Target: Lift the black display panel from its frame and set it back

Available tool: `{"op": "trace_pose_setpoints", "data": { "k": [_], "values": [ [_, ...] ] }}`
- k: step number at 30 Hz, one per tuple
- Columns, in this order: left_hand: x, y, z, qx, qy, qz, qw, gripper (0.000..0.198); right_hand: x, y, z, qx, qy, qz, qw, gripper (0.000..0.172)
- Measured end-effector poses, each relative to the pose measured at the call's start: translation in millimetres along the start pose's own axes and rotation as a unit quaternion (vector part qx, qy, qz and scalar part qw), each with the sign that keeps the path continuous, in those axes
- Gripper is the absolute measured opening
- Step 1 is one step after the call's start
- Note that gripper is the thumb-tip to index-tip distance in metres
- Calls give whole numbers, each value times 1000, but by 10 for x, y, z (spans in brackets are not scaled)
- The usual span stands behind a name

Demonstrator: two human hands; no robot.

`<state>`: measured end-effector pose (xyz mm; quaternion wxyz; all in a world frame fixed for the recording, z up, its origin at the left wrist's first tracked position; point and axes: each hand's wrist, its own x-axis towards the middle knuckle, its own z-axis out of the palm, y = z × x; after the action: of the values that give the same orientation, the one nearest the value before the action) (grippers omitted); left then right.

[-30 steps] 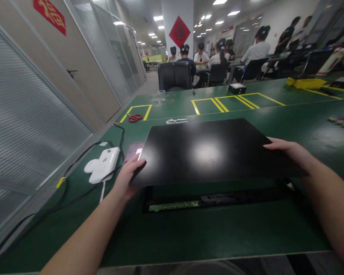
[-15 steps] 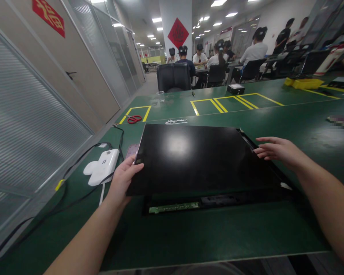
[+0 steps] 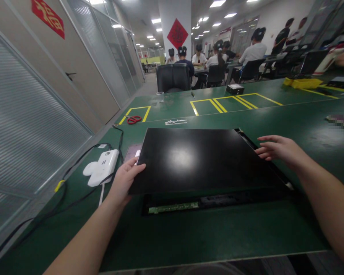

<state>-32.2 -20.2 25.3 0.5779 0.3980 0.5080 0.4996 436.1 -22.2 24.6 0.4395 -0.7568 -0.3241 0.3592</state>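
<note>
A flat black panel point(image 3: 189, 160) lies over a black frame point(image 3: 240, 199), its left side raised. My left hand point(image 3: 126, 177) grips the panel's left edge, thumb on top and fingers at the side and beneath. My right hand point(image 3: 279, 149) is beside the right edge of the frame, fingers spread and holding nothing; whether its fingertips touch the frame is unclear. Along the near side of the frame, a green circuit board point(image 3: 173, 207) shows below the panel's near edge.
On the green table point(image 3: 218, 236) are a white power adapter point(image 3: 104, 166) with black cables, red scissors point(image 3: 134, 120), white strips point(image 3: 176, 122), a black box point(image 3: 235, 89) and a yellow object point(image 3: 302, 83). People sit at tables beyond.
The panel's left side has come down a little and its far edge has shifted slightly right and nearer. Both hands are almost where they were.
</note>
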Motion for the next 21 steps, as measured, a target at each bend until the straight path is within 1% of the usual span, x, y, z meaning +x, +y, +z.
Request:
{"op": "trace_pose_setpoints", "data": {
  "k": [3,5,10,15,21],
  "values": [
    [-15,-35,77,8,-19,-19,1000,49,-12,-25,1,-19,27,0,999,23],
    [-1,-53,93,10,-30,-29,999,49,-19,-35,10,-28,39,0,999,21],
    [52,-112,73,8,-45,-32,998,46,-3,-18,26,-49,33,-5,998,19],
    [70,-166,49,14,-50,-29,998,48,53,22,9,-60,23,-7,998,16],
    [93,-219,29,14,-61,-23,998,52,66,20,-7,-86,29,-2,996,12]
  ]
}}
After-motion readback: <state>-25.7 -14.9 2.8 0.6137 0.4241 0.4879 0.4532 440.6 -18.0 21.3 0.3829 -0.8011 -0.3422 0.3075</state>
